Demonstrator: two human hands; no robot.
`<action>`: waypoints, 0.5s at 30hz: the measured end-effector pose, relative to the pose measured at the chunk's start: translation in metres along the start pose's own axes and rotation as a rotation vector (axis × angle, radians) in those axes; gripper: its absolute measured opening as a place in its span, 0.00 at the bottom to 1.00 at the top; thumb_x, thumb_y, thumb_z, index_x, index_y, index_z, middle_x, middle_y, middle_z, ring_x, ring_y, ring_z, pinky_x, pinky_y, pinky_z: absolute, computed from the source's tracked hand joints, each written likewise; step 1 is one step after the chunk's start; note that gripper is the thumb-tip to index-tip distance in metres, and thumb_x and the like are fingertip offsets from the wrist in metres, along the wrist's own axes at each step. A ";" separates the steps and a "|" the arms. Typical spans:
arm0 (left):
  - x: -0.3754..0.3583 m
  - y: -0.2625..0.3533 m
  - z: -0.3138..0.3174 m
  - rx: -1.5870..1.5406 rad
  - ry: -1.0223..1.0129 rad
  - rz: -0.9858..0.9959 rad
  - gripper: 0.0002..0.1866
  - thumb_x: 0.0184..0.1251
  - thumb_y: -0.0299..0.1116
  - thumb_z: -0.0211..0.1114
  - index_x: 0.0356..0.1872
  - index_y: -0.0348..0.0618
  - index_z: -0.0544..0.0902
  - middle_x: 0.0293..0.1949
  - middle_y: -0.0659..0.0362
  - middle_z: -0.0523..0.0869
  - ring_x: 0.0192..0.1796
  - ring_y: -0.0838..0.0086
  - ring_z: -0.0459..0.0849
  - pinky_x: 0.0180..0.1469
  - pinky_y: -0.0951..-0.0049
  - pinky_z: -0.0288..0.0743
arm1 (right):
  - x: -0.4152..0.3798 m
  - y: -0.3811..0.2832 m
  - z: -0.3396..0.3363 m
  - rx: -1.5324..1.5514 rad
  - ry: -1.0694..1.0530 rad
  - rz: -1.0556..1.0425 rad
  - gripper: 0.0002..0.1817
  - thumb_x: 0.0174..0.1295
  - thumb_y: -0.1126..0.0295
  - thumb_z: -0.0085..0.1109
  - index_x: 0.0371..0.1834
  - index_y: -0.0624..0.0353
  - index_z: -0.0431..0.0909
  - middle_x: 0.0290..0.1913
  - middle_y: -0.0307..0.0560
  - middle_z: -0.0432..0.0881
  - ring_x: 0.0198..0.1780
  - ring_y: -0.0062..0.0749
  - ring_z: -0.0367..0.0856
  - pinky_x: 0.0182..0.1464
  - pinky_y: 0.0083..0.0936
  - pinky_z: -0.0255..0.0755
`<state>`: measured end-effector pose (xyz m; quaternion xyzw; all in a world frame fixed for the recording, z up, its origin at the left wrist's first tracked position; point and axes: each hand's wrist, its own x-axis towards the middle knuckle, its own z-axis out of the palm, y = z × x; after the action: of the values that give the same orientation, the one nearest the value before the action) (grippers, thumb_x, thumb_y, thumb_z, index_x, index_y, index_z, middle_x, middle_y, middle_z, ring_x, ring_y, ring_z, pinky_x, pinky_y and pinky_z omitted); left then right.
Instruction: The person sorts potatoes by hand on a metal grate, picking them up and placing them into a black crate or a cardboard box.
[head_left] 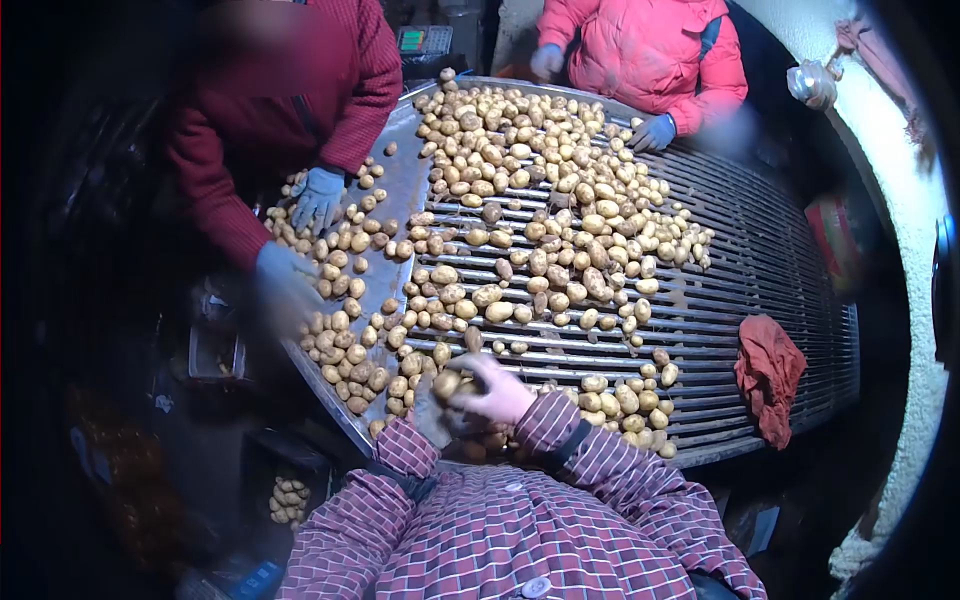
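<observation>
Potatoes (590, 215) of mixed sizes lie across a slatted metal table (740, 260) in front of me. My right hand (497, 393) is at the near edge, its fingers curled around a potato (447, 384). Close beside it, low over the near-left part of the table, is my left hand (431, 415), greyish and smeared by motion. Its fingers cannot be made out. More potatoes (495, 440) sit in shadow just below my hands, and a loose group of potatoes (625, 402) rests to the right of my right wrist.
Across the left corner, a co-worker's gloved hands (318, 198) are among potatoes on a smooth metal ledge (398, 150). Another person's gloved hand (653, 133) rests at the far edge. A red cloth (769, 375) hangs over the right edge. Potatoes fill a container (289, 500) low at left.
</observation>
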<state>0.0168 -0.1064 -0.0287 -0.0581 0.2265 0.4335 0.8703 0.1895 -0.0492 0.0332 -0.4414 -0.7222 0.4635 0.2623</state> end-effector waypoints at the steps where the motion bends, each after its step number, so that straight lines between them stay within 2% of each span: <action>1: 0.001 0.000 -0.011 -0.078 0.051 0.036 0.39 0.67 0.66 0.51 0.70 0.51 0.63 0.62 0.51 0.74 0.60 0.56 0.79 0.57 0.45 0.79 | 0.000 -0.012 0.006 0.027 -0.034 -0.083 0.24 0.55 0.58 0.67 0.54 0.57 0.78 0.53 0.55 0.80 0.55 0.48 0.78 0.60 0.37 0.71; 2: -0.016 0.004 0.016 0.055 0.170 0.067 0.36 0.70 0.65 0.46 0.67 0.48 0.67 0.62 0.50 0.74 0.61 0.58 0.78 0.58 0.54 0.80 | 0.007 -0.015 0.002 -0.013 -0.044 -0.040 0.24 0.57 0.57 0.66 0.54 0.56 0.78 0.54 0.54 0.79 0.55 0.48 0.78 0.60 0.37 0.71; 3: -0.024 0.008 0.001 0.112 0.100 0.129 0.33 0.71 0.62 0.46 0.65 0.48 0.68 0.62 0.49 0.74 0.61 0.58 0.78 0.57 0.54 0.81 | 0.016 -0.017 -0.005 -0.050 -0.057 0.006 0.23 0.58 0.57 0.65 0.54 0.55 0.78 0.55 0.53 0.79 0.56 0.48 0.77 0.60 0.38 0.71; 4: -0.032 0.012 -0.015 0.163 0.032 0.195 0.30 0.73 0.60 0.45 0.62 0.47 0.70 0.61 0.48 0.75 0.61 0.58 0.78 0.56 0.54 0.81 | 0.025 0.010 -0.001 -0.129 0.059 -0.048 0.22 0.60 0.54 0.62 0.54 0.53 0.78 0.55 0.53 0.78 0.54 0.47 0.78 0.59 0.39 0.71; 5: -0.045 0.023 0.000 -0.023 -0.118 0.085 0.27 0.74 0.55 0.48 0.62 0.46 0.69 0.61 0.47 0.75 0.61 0.58 0.78 0.56 0.54 0.81 | 0.034 0.005 -0.008 -0.359 0.098 0.065 0.19 0.61 0.56 0.62 0.52 0.55 0.80 0.51 0.53 0.80 0.55 0.47 0.78 0.58 0.40 0.71; 6: -0.050 0.024 -0.007 -0.088 -0.051 0.100 0.21 0.73 0.42 0.56 0.61 0.45 0.70 0.58 0.47 0.77 0.59 0.58 0.79 0.54 0.51 0.81 | 0.042 0.014 -0.012 -0.467 0.057 0.143 0.21 0.61 0.55 0.62 0.53 0.54 0.78 0.51 0.54 0.79 0.55 0.48 0.78 0.57 0.42 0.72; 7: -0.053 0.023 -0.010 0.352 0.004 0.283 0.18 0.72 0.41 0.55 0.57 0.43 0.72 0.54 0.48 0.79 0.57 0.56 0.80 0.53 0.49 0.80 | 0.051 0.025 -0.011 -0.575 0.016 0.216 0.23 0.61 0.53 0.62 0.55 0.54 0.77 0.51 0.55 0.79 0.54 0.49 0.78 0.57 0.43 0.72; 8: -0.055 0.021 -0.013 0.792 0.142 0.446 0.16 0.71 0.40 0.55 0.53 0.41 0.75 0.50 0.49 0.81 0.55 0.55 0.81 0.52 0.47 0.80 | 0.058 0.026 -0.007 -0.646 -0.064 0.293 0.25 0.61 0.53 0.62 0.57 0.54 0.75 0.51 0.56 0.78 0.55 0.50 0.78 0.56 0.43 0.72; 9: -0.059 0.025 -0.016 0.873 0.132 0.424 0.18 0.73 0.40 0.51 0.55 0.40 0.74 0.53 0.48 0.80 0.56 0.53 0.80 0.53 0.48 0.80 | 0.063 0.027 0.000 -0.716 -0.145 0.371 0.27 0.60 0.52 0.62 0.59 0.53 0.73 0.52 0.57 0.77 0.55 0.52 0.78 0.56 0.44 0.73; 11: -0.066 0.034 -0.016 1.036 0.107 0.386 0.20 0.75 0.40 0.45 0.59 0.38 0.73 0.58 0.47 0.78 0.59 0.49 0.78 0.54 0.51 0.80 | 0.070 0.043 0.013 -0.761 -0.133 0.287 0.28 0.57 0.56 0.66 0.57 0.57 0.71 0.52 0.59 0.76 0.54 0.53 0.78 0.56 0.42 0.74; 13: -0.073 0.039 -0.006 0.113 -0.012 0.191 0.22 0.76 0.36 0.42 0.67 0.38 0.67 0.66 0.45 0.72 0.63 0.45 0.75 0.55 0.55 0.81 | 0.071 0.049 0.014 -0.632 -0.093 0.361 0.27 0.55 0.60 0.67 0.56 0.58 0.72 0.52 0.59 0.77 0.56 0.53 0.78 0.57 0.42 0.74; 14: -0.072 0.039 -0.014 0.104 -0.063 0.188 0.27 0.76 0.30 0.40 0.75 0.43 0.55 0.73 0.45 0.61 0.67 0.43 0.70 0.59 0.57 0.79 | 0.073 0.059 0.010 -0.526 -0.056 0.385 0.26 0.53 0.62 0.67 0.54 0.60 0.73 0.52 0.60 0.79 0.55 0.54 0.78 0.56 0.42 0.74; 15: -0.070 0.039 -0.018 0.194 -0.088 0.232 0.27 0.76 0.30 0.39 0.75 0.43 0.54 0.73 0.44 0.60 0.67 0.43 0.70 0.59 0.56 0.78 | 0.076 0.043 0.002 -0.344 -0.012 0.430 0.25 0.53 0.62 0.67 0.52 0.61 0.75 0.48 0.58 0.82 0.53 0.49 0.81 0.57 0.38 0.74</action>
<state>-0.0565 -0.1383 -0.0096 0.0720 0.2341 0.5095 0.8249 0.1690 0.0243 -0.0084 -0.6198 -0.6816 0.3816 0.0751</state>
